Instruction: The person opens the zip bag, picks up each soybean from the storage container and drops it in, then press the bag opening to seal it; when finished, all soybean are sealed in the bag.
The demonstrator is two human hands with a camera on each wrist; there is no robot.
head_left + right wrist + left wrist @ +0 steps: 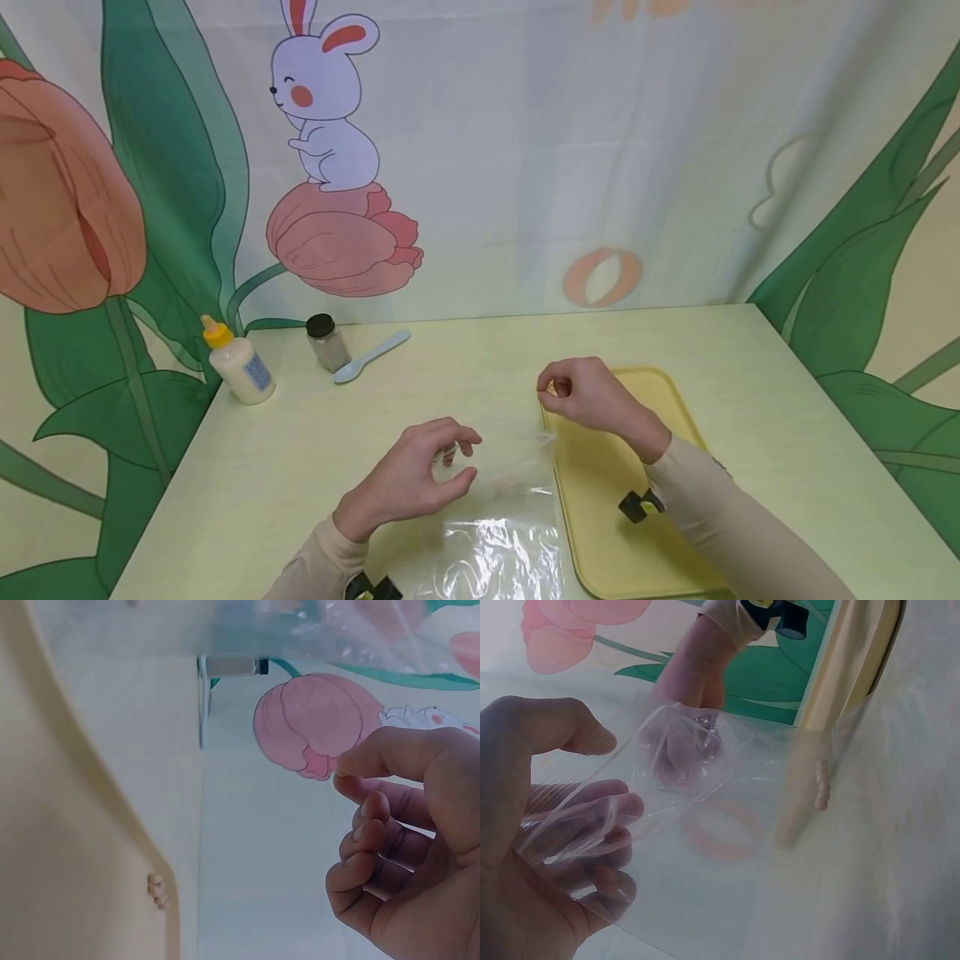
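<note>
This looks like a small staged craft corner; whether it stands in a home or a studio cannot be told. A pale desk (465, 358) fills the lower half of the head view, backed by a softly creased printed sheet (495, 125). Its cartoon rabbit (330, 92), at upper left, and big tulip (67, 192), at far left, suit a child's decor. Modest supplies fit: a squeeze bottle (243, 372) and lidded jar (332, 348) at middle left, a yellow tray (622, 558) at lower right, a clear plastic bag (498, 558) at bottom centre.

Obstacle between hands (412, 479) (588, 396): seemingly plastic bag (502, 558)
</note>
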